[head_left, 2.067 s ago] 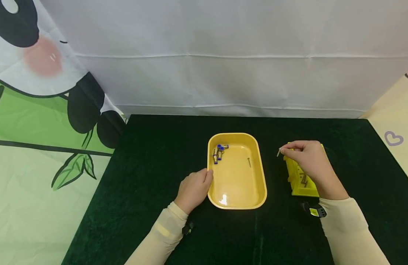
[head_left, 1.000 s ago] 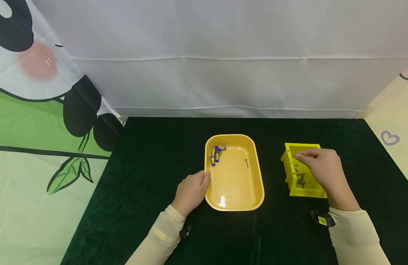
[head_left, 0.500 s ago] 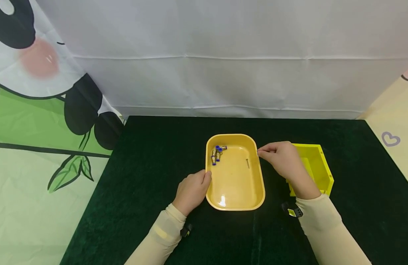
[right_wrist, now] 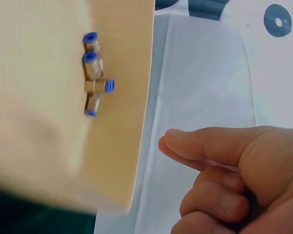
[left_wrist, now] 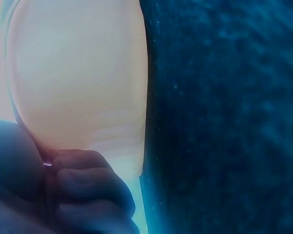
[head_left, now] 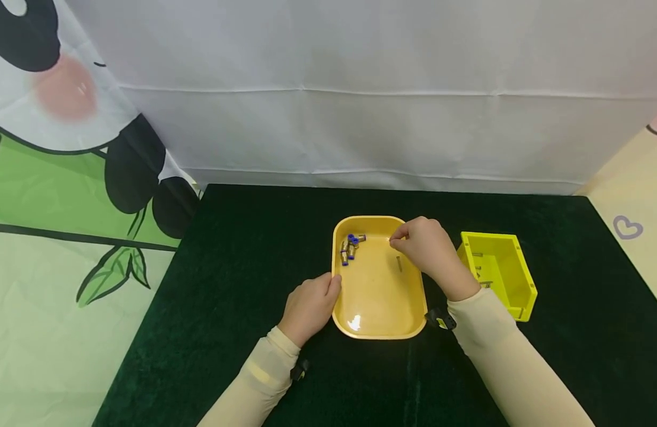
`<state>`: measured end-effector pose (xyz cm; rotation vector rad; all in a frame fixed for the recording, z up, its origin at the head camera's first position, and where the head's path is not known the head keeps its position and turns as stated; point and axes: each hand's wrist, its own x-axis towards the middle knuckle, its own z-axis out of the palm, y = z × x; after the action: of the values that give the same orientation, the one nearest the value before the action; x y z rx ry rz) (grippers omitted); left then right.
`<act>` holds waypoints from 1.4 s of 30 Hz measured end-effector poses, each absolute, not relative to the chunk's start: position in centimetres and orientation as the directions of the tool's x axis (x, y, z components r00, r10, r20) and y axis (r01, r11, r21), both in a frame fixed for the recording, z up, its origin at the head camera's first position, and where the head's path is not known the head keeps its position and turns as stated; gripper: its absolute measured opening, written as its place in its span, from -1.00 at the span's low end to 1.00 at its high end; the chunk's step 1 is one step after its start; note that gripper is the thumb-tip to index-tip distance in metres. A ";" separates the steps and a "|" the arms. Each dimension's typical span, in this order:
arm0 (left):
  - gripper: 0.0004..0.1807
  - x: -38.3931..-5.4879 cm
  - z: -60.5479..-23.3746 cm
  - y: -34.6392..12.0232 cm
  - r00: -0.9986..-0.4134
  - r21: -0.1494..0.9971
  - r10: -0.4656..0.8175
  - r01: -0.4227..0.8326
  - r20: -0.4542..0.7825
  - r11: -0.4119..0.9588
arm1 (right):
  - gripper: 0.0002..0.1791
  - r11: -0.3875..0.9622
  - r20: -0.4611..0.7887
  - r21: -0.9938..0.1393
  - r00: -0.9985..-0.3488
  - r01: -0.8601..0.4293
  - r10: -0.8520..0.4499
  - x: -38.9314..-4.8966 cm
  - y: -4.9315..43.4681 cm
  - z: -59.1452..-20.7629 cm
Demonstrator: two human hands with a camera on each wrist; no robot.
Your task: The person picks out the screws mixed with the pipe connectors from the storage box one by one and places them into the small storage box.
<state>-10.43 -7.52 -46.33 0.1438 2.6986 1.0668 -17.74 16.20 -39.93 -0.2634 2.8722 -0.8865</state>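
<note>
My left hand [head_left: 311, 303] grips the left rim of a yellow tray [head_left: 379, 308], thumb over the edge; the left wrist view shows its fingers curled beneath the tray. In the tray's far left lie several brass tube fittings [head_left: 351, 249] with blue ends, and a single screw [head_left: 399, 264] lies to the right. Above the tray's far right part is my right hand [head_left: 430, 252], thumb and index fingertips pressed together. In the right wrist view these fingertips [right_wrist: 175, 139] meet and the other fingers curl in; I cannot tell whether they pinch a small thing.
A bright yellow bin [head_left: 512, 284] stands right of the tray, holding several screws [head_left: 485, 283], partly behind the right forearm. A dark green cloth [head_left: 227, 255] covers the table. A white curtain [head_left: 328, 130] hangs behind its far edge.
The right hand held a screw beside the bin, moved back over the bin, then leftward past the tray's right rim to above the tray. The left hand stays on the rim.
</note>
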 end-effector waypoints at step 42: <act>-0.61 -10.5 -46.2 -7.4 -0.968 0.673 0.186 0.023 -0.170 0.739 | -0.71 0.966 -0.175 0.002 -0.951 -0.260 -0.255 -20.7 11.3 -44.0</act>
<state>-10.49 -7.44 -46.25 0.1657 2.7142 1.0465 -20.66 11.27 -44.04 -0.3883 2.9412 0.0373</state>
